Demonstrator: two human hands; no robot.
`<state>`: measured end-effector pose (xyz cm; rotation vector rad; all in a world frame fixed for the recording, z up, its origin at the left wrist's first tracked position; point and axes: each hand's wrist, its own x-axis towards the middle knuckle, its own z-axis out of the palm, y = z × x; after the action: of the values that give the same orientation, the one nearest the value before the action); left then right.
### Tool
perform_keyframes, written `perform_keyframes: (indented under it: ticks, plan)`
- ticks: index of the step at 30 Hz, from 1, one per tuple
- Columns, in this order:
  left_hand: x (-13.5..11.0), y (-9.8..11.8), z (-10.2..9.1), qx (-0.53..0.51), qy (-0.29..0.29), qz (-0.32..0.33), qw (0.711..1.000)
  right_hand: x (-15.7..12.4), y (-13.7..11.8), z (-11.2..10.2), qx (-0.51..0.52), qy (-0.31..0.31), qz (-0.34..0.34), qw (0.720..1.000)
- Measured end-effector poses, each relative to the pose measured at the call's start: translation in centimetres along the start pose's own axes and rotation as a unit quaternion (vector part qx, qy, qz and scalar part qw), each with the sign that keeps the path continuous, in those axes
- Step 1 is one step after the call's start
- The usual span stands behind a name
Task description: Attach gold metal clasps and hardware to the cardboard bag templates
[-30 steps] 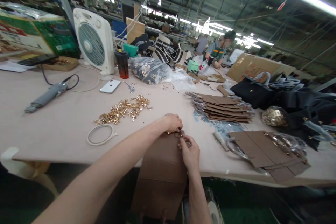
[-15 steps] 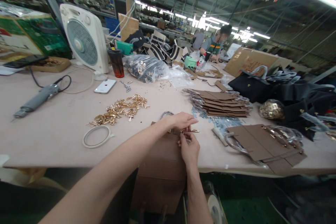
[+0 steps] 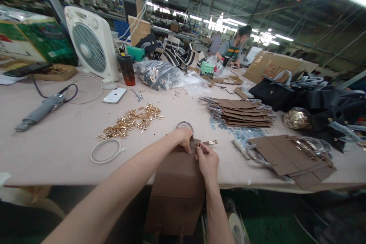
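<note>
A brown bag piece hangs over the table's front edge, its top part lying on the table. My left hand is closed at its top, beside a wrapped loop handle; its fingers are partly hidden. A narrow brown strap with a gold metal end sticks out to the right from the bag piece. My right hand pinches the strap near its middle, where a small gold bit shows at the fingertips.
Loose gold fittings lie left of the bag piece, with a tape roll, a phone and an electric screwdriver. Stacked brown pieces and another brown bag piece lie right. A fan stands behind; a co-worker is farther back.
My left hand has drawn back leftward from the strap to the handle's base, fingers now pointing down. The strap's gold end shows more openly. My right hand has barely moved.
</note>
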<state>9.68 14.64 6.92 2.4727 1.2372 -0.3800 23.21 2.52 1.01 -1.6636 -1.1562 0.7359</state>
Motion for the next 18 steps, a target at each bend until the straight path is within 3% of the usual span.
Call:
perform_keyframes:
  ticks: [11,18]
  plan:
    - [-0.8,-0.6,1.3,-0.035,0.042,0.036,0.998,0.1,0.6,0.4,-0.025,-0.004,-0.035,0.999]
    - [-1.3,-0.8,2.3,-0.041,0.089,0.03,0.995,1.0,0.4,0.2,-0.106,-0.025,-0.071,0.991]
